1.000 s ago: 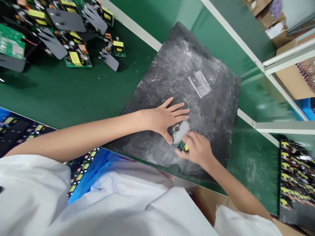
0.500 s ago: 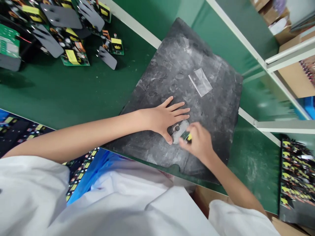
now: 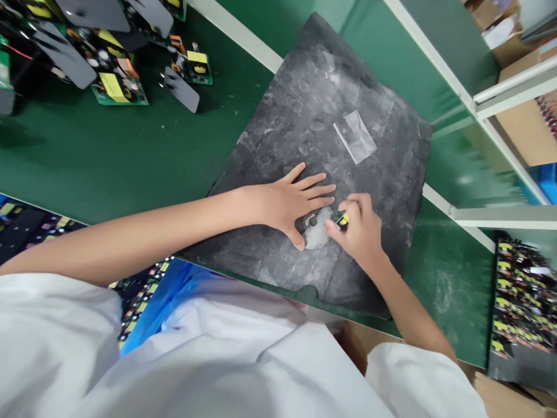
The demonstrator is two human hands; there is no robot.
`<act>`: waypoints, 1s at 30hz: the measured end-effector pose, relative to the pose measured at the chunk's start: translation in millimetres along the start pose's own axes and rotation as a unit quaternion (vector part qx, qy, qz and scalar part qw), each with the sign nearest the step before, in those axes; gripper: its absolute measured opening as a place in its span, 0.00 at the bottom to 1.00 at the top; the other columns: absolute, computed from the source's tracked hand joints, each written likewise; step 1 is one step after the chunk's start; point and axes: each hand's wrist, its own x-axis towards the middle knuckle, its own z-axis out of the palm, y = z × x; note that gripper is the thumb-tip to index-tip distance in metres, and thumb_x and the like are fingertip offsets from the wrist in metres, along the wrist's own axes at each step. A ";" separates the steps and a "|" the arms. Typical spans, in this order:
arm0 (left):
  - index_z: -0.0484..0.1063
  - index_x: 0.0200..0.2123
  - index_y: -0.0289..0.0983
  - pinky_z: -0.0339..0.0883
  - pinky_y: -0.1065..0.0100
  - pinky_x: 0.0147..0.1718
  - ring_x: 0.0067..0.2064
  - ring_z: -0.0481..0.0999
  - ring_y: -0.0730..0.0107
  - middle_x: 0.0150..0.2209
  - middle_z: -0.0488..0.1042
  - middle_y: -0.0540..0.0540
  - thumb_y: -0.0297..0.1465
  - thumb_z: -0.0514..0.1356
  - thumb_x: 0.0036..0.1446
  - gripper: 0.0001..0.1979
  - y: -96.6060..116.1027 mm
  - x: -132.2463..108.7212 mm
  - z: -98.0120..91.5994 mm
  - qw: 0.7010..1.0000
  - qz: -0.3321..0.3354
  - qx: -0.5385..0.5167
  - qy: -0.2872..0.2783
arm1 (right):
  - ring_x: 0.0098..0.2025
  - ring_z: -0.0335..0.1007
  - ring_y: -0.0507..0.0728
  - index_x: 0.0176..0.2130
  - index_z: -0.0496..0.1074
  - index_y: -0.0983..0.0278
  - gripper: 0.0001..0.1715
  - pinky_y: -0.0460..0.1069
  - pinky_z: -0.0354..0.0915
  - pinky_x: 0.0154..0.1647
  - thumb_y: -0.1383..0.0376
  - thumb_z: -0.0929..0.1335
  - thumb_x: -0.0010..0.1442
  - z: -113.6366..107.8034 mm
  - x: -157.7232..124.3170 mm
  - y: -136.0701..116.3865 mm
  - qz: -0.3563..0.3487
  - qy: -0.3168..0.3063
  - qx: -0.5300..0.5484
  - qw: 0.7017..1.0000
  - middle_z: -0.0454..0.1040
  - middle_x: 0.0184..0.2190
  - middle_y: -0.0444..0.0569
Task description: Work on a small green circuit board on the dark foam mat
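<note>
My left hand [image 3: 289, 203] lies flat with its fingers spread on a worn black mat [image 3: 313, 128]. Beside its thumb is a whitish-grey worn patch [image 3: 319, 232] with a small dark hole. My right hand [image 3: 361, 229] pinches a small circuit board [image 3: 339, 219] with a yellow part, just to the right of that patch. Its fingers hide most of the board. Farther up the mat lies a small clear plastic bag [image 3: 355, 137], touched by neither hand.
Several circuit boards with grey metal plates [image 3: 117, 81] stand at the upper left of the green table [image 3: 143, 157]. One board [image 3: 198, 67] sits apart from them. On the right is a black tray [image 3: 522, 363] of boards. White frame bars [image 3: 500, 216] cross the right side.
My right hand has moved slightly up and to the right with the circuit board, away from the whitish patch. My left hand stays spread on the mat. The view has shifted a little.
</note>
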 end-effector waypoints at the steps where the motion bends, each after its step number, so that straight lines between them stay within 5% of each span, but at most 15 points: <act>1: 0.41 0.66 0.39 0.20 0.43 0.62 0.68 0.28 0.51 0.68 0.35 0.49 0.55 0.58 0.46 0.51 0.1 0.0 -0.3 1.000 0.001 -0.002 -0.002 | 0.29 0.64 0.56 0.36 0.64 0.66 0.19 0.47 0.60 0.23 0.52 0.59 0.65 -0.2 -0.2 0.5 0.009 -0.001 -0.001 1.000 0.64 0.36 0.54; 5: 0.40 0.66 0.41 0.18 0.44 0.62 0.68 0.28 0.51 0.68 0.34 0.49 0.54 0.59 0.46 0.51 0.9 -0.3 -1.0 1.000 0.003 0.004 -0.006 | 0.31 0.64 0.56 0.36 0.65 0.65 0.15 0.47 0.62 0.26 0.55 0.62 0.61 -1.3 -3.7 -4.7 -0.079 -0.017 0.038 0.996 0.64 0.35 0.53; 10: 0.41 0.66 0.40 0.19 0.44 0.62 0.68 0.28 0.52 0.68 0.35 0.49 0.55 0.59 0.46 0.51 1.7 0.0 0.2 1.000 -0.001 0.010 -0.001 | 0.29 0.63 0.55 0.37 0.64 0.65 0.16 0.47 0.60 0.24 0.54 0.61 0.63 -0.2 -3.2 -10.9 -0.006 0.011 0.020 1.000 0.64 0.35 0.52; 14: 0.40 0.66 0.37 0.19 0.44 0.62 0.68 0.27 0.55 0.68 0.33 0.50 0.55 0.57 0.47 0.51 2.3 0.1 0.2 1.000 0.000 0.029 -0.011 | 0.30 0.64 0.56 0.35 0.63 0.65 0.14 0.48 0.62 0.26 0.56 0.61 0.62 0.5 -0.6 -12.0 -0.093 0.002 0.024 0.995 0.65 0.34 0.52; 18: 0.40 0.66 0.39 0.19 0.43 0.62 0.68 0.28 0.51 0.68 0.35 0.50 0.56 0.57 0.46 0.51 2.5 0.5 -1.2 1.000 -0.009 0.012 -0.010 | 0.29 0.65 0.55 0.36 0.62 0.65 0.17 0.47 0.61 0.23 0.54 0.59 0.65 1.9 1.7 -7.4 -0.002 0.022 0.007 1.000 0.65 0.34 0.52; 23: 0.41 0.66 0.39 0.19 0.45 0.62 0.68 0.27 0.51 0.68 0.33 0.50 0.55 0.56 0.47 0.50 3.1 0.0 -1.9 1.000 -0.003 0.012 -0.014 | 0.30 0.65 0.56 0.35 0.62 0.64 0.15 0.48 0.62 0.26 0.54 0.60 0.64 0.3 0.2 -12.7 -0.103 -0.006 0.026 0.994 0.65 0.33 0.51; 28: 0.42 0.66 0.39 0.19 0.44 0.62 0.68 0.29 0.49 0.68 0.37 0.48 0.53 0.59 0.46 0.50 2.5 0.4 0.4 1.000 -0.005 -0.011 0.005 | 0.29 0.65 0.55 0.35 0.62 0.65 0.17 0.47 0.60 0.23 0.53 0.59 0.65 -0.2 2.9 -7.7 -0.002 0.007 0.012 1.000 0.65 0.34 0.52; 30: 0.43 0.66 0.40 0.20 0.44 0.62 0.68 0.30 0.49 0.68 0.38 0.48 0.53 0.59 0.45 0.50 2.5 0.1 0.6 1.000 0.004 -0.015 0.012 | 0.29 0.65 0.55 0.35 0.62 0.64 0.16 0.47 0.61 0.25 0.54 0.60 0.65 -1.0 1.9 -10.4 -0.037 -0.009 0.033 0.999 0.65 0.33 0.51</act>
